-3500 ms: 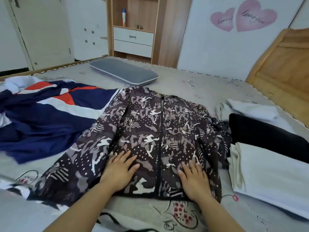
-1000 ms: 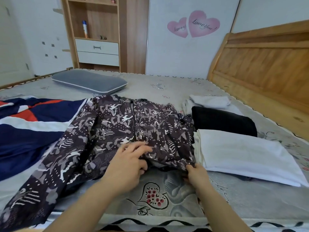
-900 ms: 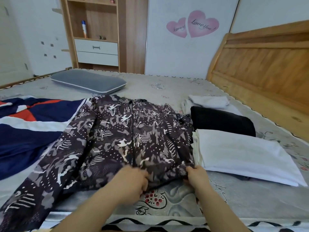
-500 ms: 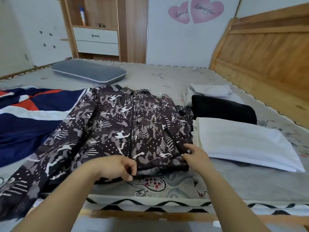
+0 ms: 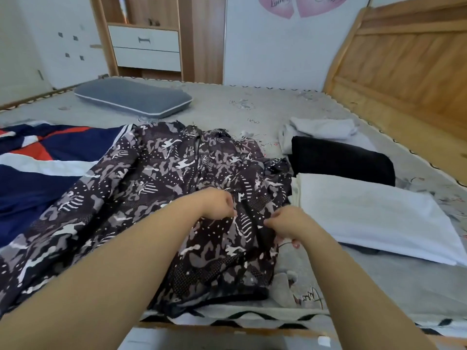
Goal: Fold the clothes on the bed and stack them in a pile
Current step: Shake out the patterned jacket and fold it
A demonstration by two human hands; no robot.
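**A:** Camo-print jacket [image 5: 161,188] lies front up on the bed [image 5: 252,107], collar away from the person, hem at the near edge. Its long axis, the zip line, runs straight out from the body, and the left sleeve trails off toward the near left corner.

**B:** And the hands?

**A:** Both sit on the lower front, close together on either side of the zip. The left hand [image 5: 217,202] has its fingers curled in and pinches a bit of cloth just left of the zip. The right hand [image 5: 288,221] does the same just right of it, near the jacket's right edge. How much cloth each pinch has, I can't quite tell from this angle.

**B:** Which is nearer the next fold?

**A:** Probably the right one. It's already at the side edge, so that side could be folded inward toward the zip. The left sleeve is well apart from the left hand and would need a reach.

**B:** Where does it go after?

**A:** Right of the jacket: a folded white piece [image 5: 366,213] just beside it, a black piece [image 5: 341,160] behind that. A navy garment [image 5: 38,178] waits unfolded on the left.
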